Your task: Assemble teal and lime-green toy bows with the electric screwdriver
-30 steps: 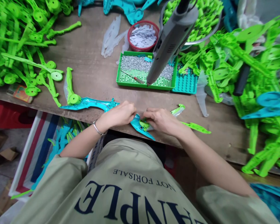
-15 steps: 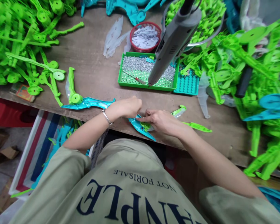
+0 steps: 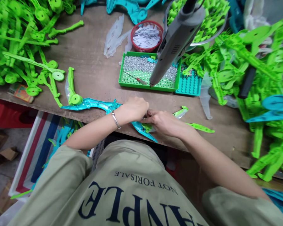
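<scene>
At the tabletop's point(image 3: 96, 72) near edge we see the left hand point(image 3: 132, 109) and right hand point(image 3: 163, 122) both pinching the teal bow piece point(image 3: 94, 103), fingers meeting over its small green insert point(image 3: 146, 126). A grey screwdriver point(image 3: 174, 40) hangs above the green screw tray point(image 3: 147, 70).

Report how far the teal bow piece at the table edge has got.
Done: a green wheel part already sits on the far end of the teal bow piece. In hand: the left hand and right hand meet over its near end, pressing a small green part onto it. Left: the hanging screwdriver is untouched, and the screws in the green tray wait.
</scene>
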`<act>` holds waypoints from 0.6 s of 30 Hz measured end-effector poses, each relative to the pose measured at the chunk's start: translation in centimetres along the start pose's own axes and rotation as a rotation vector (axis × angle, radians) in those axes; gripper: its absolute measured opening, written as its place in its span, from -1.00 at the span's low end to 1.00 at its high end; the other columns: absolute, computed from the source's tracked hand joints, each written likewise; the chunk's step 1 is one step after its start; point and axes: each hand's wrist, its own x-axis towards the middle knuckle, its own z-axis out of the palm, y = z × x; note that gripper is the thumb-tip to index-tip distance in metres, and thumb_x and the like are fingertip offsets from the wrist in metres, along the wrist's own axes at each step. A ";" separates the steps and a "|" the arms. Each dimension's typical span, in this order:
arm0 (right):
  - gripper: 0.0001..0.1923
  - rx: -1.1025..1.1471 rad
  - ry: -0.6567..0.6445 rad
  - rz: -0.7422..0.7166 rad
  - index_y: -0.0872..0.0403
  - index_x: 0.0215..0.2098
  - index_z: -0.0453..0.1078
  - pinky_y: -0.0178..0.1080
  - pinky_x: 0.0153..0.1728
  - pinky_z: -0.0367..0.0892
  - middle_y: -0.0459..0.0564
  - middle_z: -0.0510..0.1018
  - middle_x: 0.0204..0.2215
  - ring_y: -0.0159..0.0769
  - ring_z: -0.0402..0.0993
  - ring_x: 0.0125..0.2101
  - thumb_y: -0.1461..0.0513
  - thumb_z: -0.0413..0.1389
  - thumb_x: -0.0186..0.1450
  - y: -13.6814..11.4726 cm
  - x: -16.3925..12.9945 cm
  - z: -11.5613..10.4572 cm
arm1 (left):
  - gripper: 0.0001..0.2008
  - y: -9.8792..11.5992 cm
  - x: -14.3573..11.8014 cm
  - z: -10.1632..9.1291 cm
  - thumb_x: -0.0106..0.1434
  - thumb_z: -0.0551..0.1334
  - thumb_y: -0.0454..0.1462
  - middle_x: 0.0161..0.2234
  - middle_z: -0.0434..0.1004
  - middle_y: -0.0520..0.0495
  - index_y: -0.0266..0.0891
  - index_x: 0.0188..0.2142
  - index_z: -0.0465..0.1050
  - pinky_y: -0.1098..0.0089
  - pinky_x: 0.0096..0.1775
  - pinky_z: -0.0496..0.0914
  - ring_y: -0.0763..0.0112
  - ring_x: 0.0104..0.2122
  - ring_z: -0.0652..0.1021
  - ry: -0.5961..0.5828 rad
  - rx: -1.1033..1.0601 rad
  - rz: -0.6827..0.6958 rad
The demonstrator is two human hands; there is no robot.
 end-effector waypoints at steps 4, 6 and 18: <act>-0.45 0.002 -0.016 0.030 -0.20 0.17 0.54 -0.26 -0.30 0.21 0.05 0.60 0.03 -0.20 0.58 -0.18 0.40 0.00 0.38 -0.2 0.0 -0.4 | -0.78 1.0 -0.3 -0.5 0.31 0.28 -0.36 -0.21 0.66 -0.40 -0.40 -0.10 0.65 0.25 -0.11 0.50 0.05 -0.14 0.66 -0.001 0.081 -0.043; -0.47 -0.004 -0.014 0.029 -0.20 0.16 0.54 -0.26 -0.30 0.22 0.05 0.61 0.02 -0.21 0.59 -0.20 0.39 0.01 0.39 -0.4 0.1 -0.5 | -0.76 1.3 -0.5 -0.7 0.34 0.22 -0.38 -0.21 0.66 -0.41 -0.40 -0.09 0.64 0.26 -0.12 0.49 0.08 -0.14 0.67 -0.008 0.109 -0.058; -0.63 0.055 0.413 0.021 0.09 0.11 0.55 -0.20 -0.18 0.44 0.11 0.69 -0.12 -0.17 0.63 -0.19 0.34 0.06 0.41 1.2 -3.4 -3.2 | -0.68 1.1 -1.5 0.5 0.36 0.05 -0.46 -0.26 0.65 -0.34 -0.38 -0.14 0.60 0.28 -0.24 0.38 0.12 -0.22 0.64 0.113 0.200 -0.033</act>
